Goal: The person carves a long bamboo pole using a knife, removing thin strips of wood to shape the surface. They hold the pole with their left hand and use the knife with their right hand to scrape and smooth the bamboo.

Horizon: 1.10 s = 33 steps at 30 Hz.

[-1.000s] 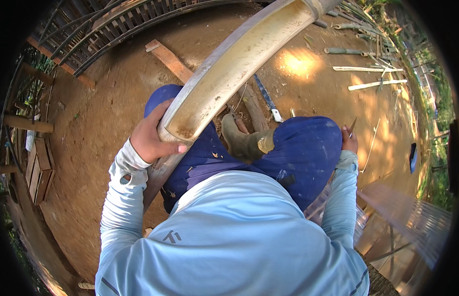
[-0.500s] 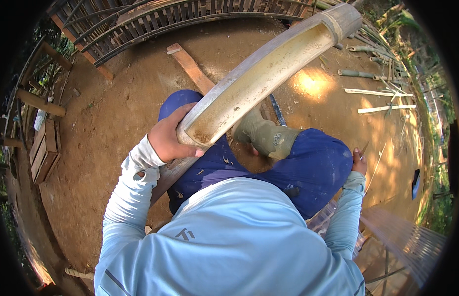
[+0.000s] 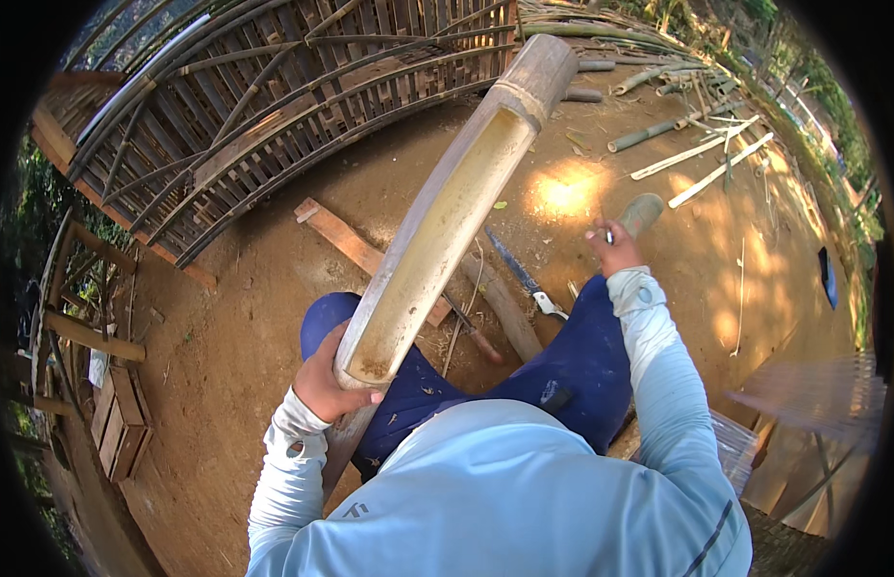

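A thick bamboo section (image 3: 437, 240) with a long opening cut in its side slants up from my lap toward the bamboo fence. My left hand (image 3: 336, 385) grips its lower end, thumb across the near rim. Beyond my right knee, my right hand (image 3: 616, 252) is raised with curled fingers, and a small pale bit shows at them; what it belongs to I cannot make out. On the ground between my legs lie a saw (image 3: 524, 277) with a white handle and a blade-like tool (image 3: 478, 335) with a brown handle.
A reddish wooden plank (image 3: 343, 236) and a round log (image 3: 504, 308) lie in front of me. Slatted bamboo fencing (image 3: 302, 115) stands at the far left. Bamboo poles (image 3: 649, 135) and pale strips (image 3: 721, 168) lie at the far right. A wooden crate (image 3: 120, 423) sits at left.
My right hand has swung forward and inward from beside my right knee. The bamboo section stands more steeply, still in my left hand. My right leg has stretched forward, uncovering the tools.
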Tool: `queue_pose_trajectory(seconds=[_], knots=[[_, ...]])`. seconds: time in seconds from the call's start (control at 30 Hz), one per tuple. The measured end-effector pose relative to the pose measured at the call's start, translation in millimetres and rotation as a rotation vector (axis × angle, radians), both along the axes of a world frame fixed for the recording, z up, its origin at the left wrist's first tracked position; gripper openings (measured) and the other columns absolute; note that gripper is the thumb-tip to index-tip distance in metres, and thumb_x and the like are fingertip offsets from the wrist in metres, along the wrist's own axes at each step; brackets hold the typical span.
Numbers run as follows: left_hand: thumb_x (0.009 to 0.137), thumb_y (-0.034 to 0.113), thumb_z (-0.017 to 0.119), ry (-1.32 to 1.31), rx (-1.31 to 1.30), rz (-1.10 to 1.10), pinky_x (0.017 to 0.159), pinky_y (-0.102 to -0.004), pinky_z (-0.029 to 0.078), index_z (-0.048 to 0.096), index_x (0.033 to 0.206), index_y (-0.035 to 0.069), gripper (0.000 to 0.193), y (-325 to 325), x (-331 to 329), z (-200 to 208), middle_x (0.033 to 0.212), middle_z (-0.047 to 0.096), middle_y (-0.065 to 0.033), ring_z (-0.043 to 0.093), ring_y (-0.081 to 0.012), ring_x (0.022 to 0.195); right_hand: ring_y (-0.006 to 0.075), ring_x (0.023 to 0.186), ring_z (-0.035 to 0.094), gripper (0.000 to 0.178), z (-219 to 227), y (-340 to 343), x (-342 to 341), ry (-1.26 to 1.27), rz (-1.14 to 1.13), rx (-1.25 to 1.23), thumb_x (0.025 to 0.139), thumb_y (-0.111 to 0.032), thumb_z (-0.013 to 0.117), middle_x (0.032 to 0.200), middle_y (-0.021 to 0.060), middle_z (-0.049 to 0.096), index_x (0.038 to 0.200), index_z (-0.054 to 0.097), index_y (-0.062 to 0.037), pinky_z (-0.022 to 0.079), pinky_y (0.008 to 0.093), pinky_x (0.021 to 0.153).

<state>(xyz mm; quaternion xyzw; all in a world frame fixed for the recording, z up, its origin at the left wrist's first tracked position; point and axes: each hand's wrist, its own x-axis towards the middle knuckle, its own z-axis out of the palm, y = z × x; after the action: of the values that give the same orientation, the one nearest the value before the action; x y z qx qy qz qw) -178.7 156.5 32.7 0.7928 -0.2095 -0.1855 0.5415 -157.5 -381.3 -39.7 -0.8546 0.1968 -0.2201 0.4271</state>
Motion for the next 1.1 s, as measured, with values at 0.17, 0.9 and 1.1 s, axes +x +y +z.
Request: queue_pose_trajectory(seconds=[0.17,0.9,1.1], knots=[[0.057,0.019,0.091,0.108,0.069,0.019,0.107,-0.0353,0.042,0.042,0.147,-0.002,0.105,-7.2,4.4,10.5,0.13,0.062,-0.0127,0.059,-0.0231,0.122,0.0367,0.105,0.067,0.048,-100.5,105.1,19.6,0.5,0.177,-0.051,0.082,-0.023,0.072,0.115,0.0221,0.069,0.125,0.064,-0.0041,0.051,0.04,0.092],[0.069,0.033,0.09,0.344,-0.236,-0.312,0.111,-0.035,0.037,0.04,0.148,-0.005,0.1,-37.1,79.7,1.0,0.137,0.057,-0.0147,0.053,-0.023,0.128,0.0426,0.108,0.066,0.048,-200.8,186.7,-20.1,0.871,0.412,-0.037,0.087,-0.026,0.068,0.114,0.0257,0.069,0.132,0.059,-0.0104,0.051,0.0468,0.093],[0.088,0.033,0.076,0.061,-0.067,-0.281,0.106,-0.0355,0.043,0.041,0.147,-0.004,0.078,-56.3,65.6,36.3,0.13,0.061,-0.0194,0.058,-0.0246,0.122,0.0412,0.114,0.064,0.058,-227.8,173.7,-26.2,0.873,0.42,-0.052,0.083,-0.031,0.073,0.123,0.0242,0.067,0.135,0.059,-0.0111,0.051,0.0451,0.097]])
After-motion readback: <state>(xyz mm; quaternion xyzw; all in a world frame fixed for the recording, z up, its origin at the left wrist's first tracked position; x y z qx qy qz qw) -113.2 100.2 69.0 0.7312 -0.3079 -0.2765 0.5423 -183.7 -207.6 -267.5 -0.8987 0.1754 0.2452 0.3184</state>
